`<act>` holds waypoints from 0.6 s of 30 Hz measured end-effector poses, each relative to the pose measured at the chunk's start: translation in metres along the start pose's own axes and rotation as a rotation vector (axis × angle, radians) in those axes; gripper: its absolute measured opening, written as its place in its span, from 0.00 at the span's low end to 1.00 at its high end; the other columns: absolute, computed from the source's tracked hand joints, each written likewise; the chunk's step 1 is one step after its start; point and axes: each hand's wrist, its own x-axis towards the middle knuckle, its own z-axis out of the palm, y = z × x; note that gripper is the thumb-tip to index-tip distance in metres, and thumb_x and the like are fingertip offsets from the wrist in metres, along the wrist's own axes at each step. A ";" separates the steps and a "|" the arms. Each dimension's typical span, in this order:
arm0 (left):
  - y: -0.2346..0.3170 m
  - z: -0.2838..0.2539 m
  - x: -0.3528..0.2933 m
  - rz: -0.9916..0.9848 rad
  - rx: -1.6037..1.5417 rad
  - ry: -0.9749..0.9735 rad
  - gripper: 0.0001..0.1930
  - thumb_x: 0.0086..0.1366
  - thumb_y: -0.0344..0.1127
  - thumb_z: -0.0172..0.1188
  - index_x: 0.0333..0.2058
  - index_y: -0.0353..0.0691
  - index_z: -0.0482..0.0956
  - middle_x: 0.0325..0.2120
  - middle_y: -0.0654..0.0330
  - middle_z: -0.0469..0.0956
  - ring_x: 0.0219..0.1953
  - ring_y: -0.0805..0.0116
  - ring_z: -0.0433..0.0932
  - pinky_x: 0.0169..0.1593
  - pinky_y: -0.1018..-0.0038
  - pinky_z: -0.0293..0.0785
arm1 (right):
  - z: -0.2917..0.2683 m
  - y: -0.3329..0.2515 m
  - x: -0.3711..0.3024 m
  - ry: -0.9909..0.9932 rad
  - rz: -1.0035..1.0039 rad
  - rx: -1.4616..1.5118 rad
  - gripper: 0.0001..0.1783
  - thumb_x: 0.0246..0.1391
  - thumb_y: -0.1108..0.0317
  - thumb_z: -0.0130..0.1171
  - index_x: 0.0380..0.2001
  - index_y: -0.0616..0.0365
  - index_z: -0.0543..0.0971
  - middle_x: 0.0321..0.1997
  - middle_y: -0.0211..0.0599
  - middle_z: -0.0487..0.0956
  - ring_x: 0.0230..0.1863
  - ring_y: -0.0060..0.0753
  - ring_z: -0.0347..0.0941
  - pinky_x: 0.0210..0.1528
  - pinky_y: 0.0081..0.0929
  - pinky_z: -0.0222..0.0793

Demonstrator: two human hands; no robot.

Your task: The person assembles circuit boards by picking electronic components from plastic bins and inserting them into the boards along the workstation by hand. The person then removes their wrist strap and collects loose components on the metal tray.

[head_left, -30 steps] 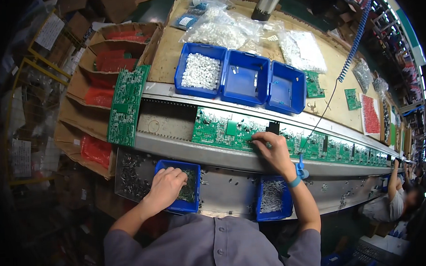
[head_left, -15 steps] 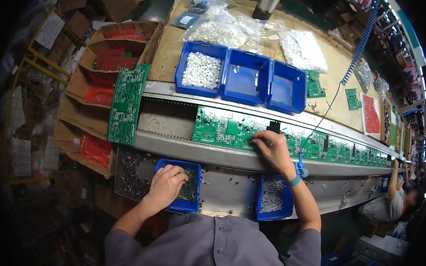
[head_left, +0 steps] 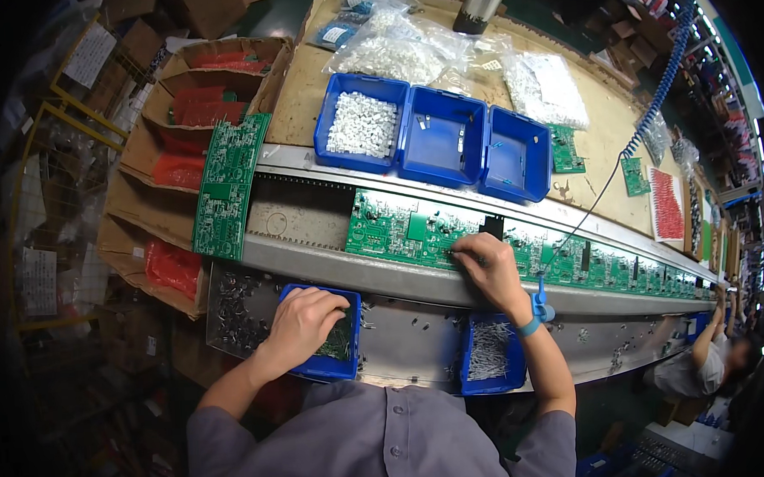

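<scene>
Clock directions take 12 as the picture's top. The right hand [head_left: 488,264] is narrow, thumb and fingertips drawn together at the board [head_left: 416,229]; whether they close fully or grip a part, I cannot tell. The board's middle lies at 10 o'clock from this hand, and its long axis runs from between 9 and 10 to between 3 and 4. The right hand is the nearer one, at the board's near edge; the left hand [head_left: 303,323] is apart from it, with the board toward 1 to 2 o'clock. The left hand is curled over the left bin [head_left: 330,373], among thin green parts; its fingers hide any hold.

Beyond the right fingers, at 12, stands a black piece [head_left: 491,226]. The board sits in the rail [head_left: 302,261], in a row with others toward 4. A strap [head_left: 533,319] rings the right wrist. At 6 from the right hand is the right bin [head_left: 514,365] of leaded parts; at 11, the white parts [head_left: 360,127] in a blue bin. Farther out, at 11 from the left hand, an upright panel [head_left: 227,194] lies across the rail's end.
</scene>
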 end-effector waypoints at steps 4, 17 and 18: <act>0.006 -0.001 0.025 0.028 -0.096 -0.015 0.03 0.54 0.28 0.62 0.29 0.38 0.78 0.26 0.57 0.80 0.33 0.57 0.78 0.38 0.66 0.69 | -0.002 0.001 -0.002 -0.020 -0.018 -0.011 0.05 0.46 0.78 0.60 0.30 0.63 0.80 0.32 0.43 0.79 0.37 0.47 0.75 0.40 0.35 0.71; 0.018 0.061 0.120 0.004 -0.374 -0.002 0.05 0.56 0.30 0.60 0.31 0.36 0.79 0.27 0.53 0.80 0.30 0.57 0.79 0.35 0.67 0.74 | -0.003 0.002 -0.001 -0.100 -0.006 -0.019 0.06 0.46 0.78 0.59 0.30 0.63 0.80 0.34 0.42 0.78 0.38 0.46 0.74 0.41 0.35 0.70; 0.020 0.065 0.123 -0.009 -0.364 -0.034 0.06 0.56 0.29 0.61 0.32 0.34 0.79 0.28 0.53 0.80 0.30 0.60 0.80 0.35 0.70 0.74 | -0.003 0.002 -0.002 -0.103 -0.008 -0.025 0.06 0.46 0.78 0.59 0.30 0.63 0.80 0.34 0.42 0.78 0.38 0.45 0.74 0.41 0.35 0.70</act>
